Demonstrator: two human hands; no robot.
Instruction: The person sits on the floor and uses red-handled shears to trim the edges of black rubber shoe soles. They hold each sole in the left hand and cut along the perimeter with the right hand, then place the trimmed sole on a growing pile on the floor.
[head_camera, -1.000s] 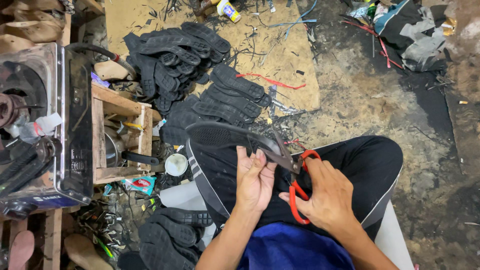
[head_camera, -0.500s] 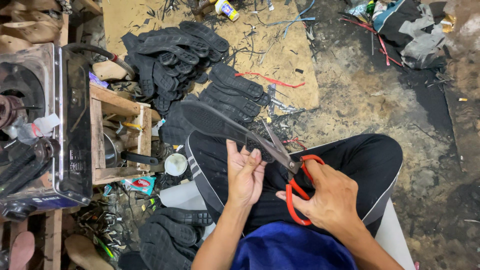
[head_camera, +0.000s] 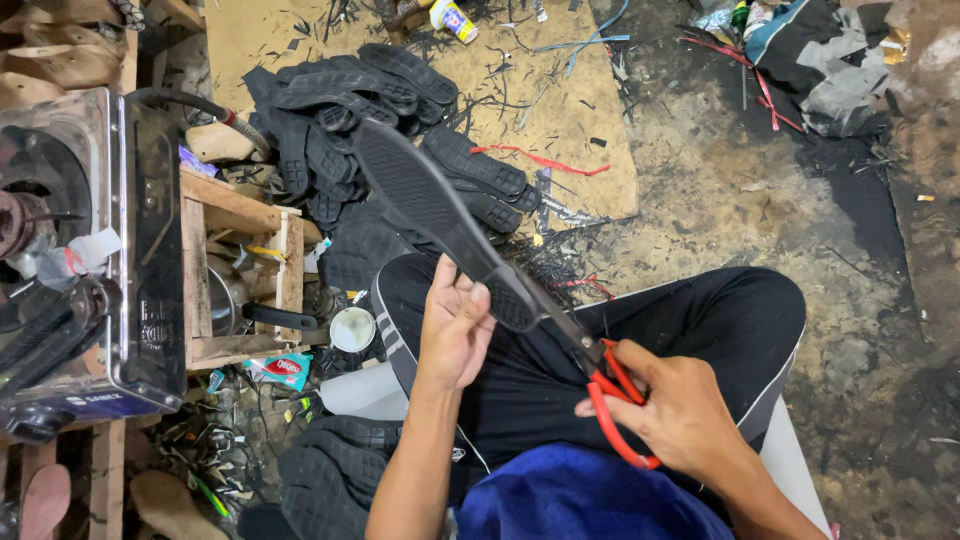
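My left hand (head_camera: 456, 325) grips the heel end of a black rubber shoe sole (head_camera: 420, 200), which points up and away to the left with its ribbed tread facing me. My right hand (head_camera: 680, 410) holds red-handled scissors (head_camera: 610, 395), fingers through the loops. The scissor blades reach toward the sole's edge beside my left hand. I sit with black trousers (head_camera: 700, 320) under both hands.
A pile of black soles (head_camera: 340, 110) lies on cardboard (head_camera: 580, 120) ahead. A wooden crate (head_camera: 240, 280) and a metal machine (head_camera: 90, 250) stand at left. More soles (head_camera: 330, 480) lie by my left leg. Rubber scraps litter the dirt floor.
The sole has swung from lying flat across my lap to pointing up and away, tread now facing me. My left hand shifted to its heel end; the scissors stay at its edge.
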